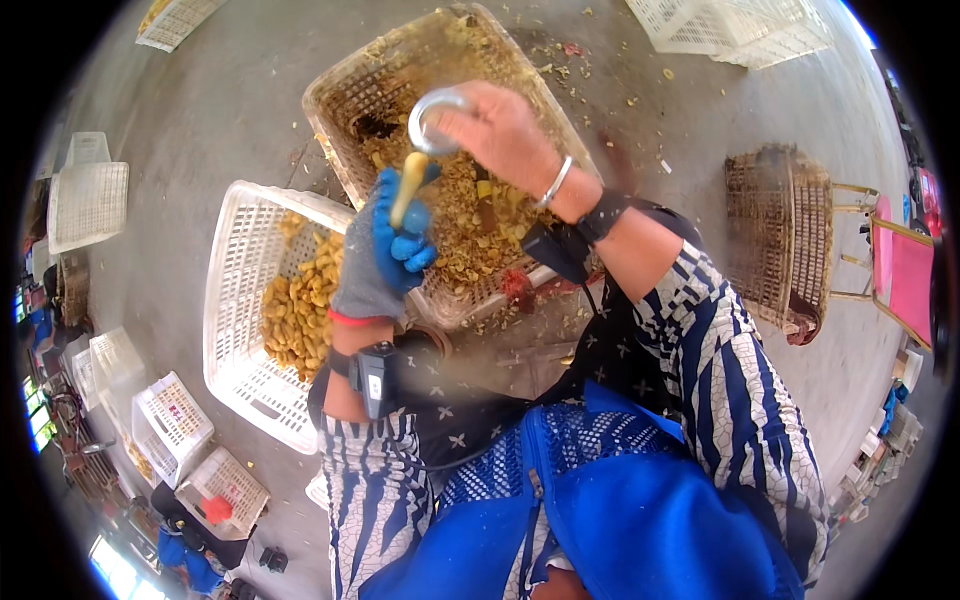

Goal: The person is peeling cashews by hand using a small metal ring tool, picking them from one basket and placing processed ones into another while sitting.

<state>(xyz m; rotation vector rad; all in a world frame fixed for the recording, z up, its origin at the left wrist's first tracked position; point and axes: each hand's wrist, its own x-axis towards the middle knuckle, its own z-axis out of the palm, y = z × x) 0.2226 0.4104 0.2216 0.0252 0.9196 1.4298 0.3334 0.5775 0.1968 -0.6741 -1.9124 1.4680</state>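
Note:
My left hand (388,235), in a grey glove with a blue coated palm, is closed around a long pale yellow vegetable piece (408,188) that points upward; its exact kind I cannot tell. Bare and slightly blurred, my right hand (500,130) grips a shiny metal ring (418,125) just above the piece's tip. Both hands are over a large dirty basket (322,108), which holds many yellowish peelings (480,215). To the left, a white plastic basket (228,250) contains a heap of yellow-brown pieces (295,305), partly hidden by my left forearm.
Scraps litter the grey concrete floor (640,130) around the peelings basket. At the right stand a brown-stained basket (780,235) and a chair with a pink back (905,270). More white baskets (172,425) stand at the left, with another white basket (740,25) at the far right.

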